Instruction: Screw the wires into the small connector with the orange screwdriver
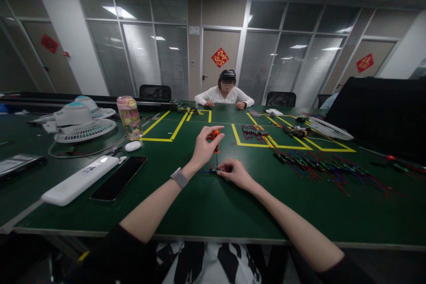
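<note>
My left hand (203, 145) is closed around the orange handle of a small screwdriver (216, 142), held upright with its tip down on a small wired part (215, 170) on the green table (213, 208). My right hand (237, 172) pinches that part from the right and holds it flat on the table. Thin red and blue wires trail out from under the hands. A watch sits on my left wrist.
A heap of red, blue and green wired parts (319, 166) lies to the right, a smaller bundle (254, 132) inside a yellow-taped box. On the left are a phone (119, 178), a white case (80, 180), a mouse (132, 145), a bottle (129, 117) and fans (81, 124). Another person (225, 95) sits opposite.
</note>
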Motion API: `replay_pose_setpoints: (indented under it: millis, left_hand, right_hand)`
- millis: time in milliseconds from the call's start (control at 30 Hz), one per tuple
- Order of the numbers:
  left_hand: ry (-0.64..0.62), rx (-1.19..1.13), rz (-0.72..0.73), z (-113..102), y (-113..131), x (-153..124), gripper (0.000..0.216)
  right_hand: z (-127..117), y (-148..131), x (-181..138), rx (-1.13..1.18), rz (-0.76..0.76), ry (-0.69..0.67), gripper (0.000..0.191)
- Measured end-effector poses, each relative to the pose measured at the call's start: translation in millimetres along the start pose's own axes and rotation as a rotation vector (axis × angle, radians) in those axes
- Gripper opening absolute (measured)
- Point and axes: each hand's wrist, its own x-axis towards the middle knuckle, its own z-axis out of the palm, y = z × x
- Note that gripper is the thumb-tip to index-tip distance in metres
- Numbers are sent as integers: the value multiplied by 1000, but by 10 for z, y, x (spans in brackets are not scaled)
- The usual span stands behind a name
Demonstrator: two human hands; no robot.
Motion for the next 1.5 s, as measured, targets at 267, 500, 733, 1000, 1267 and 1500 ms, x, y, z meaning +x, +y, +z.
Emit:
replay_pose_setpoints:
  millis: [267, 500, 733, 1000, 1267, 1500]
  left_hand:
    - [-1, -53, -24, 14, 23, -12, 34]
    - [-32, -80, -25, 13, 24, -8, 31]
    - [-24, -47, 6, 8, 1, -13, 28]
    - [-39, -74, -5, 1, -11, -1, 30]
    - [-36, -148, -41, 1, 7, 0, 32]
    - [-38, -127, -31, 0, -1, -4, 30]
  right_hand:
    - [0, -3, 1, -15, -13, -8, 16]
    - [8, 18, -5, -18, -24, -16, 15]
    - [12, 16, -13, -7, -35, -19, 12]
    - [6, 23, -7, -19, -44, -20, 12]
    - [13, 10, -7, -19, -20, -20, 12]
    - [10, 4, -11, -18, -24, -12, 11]
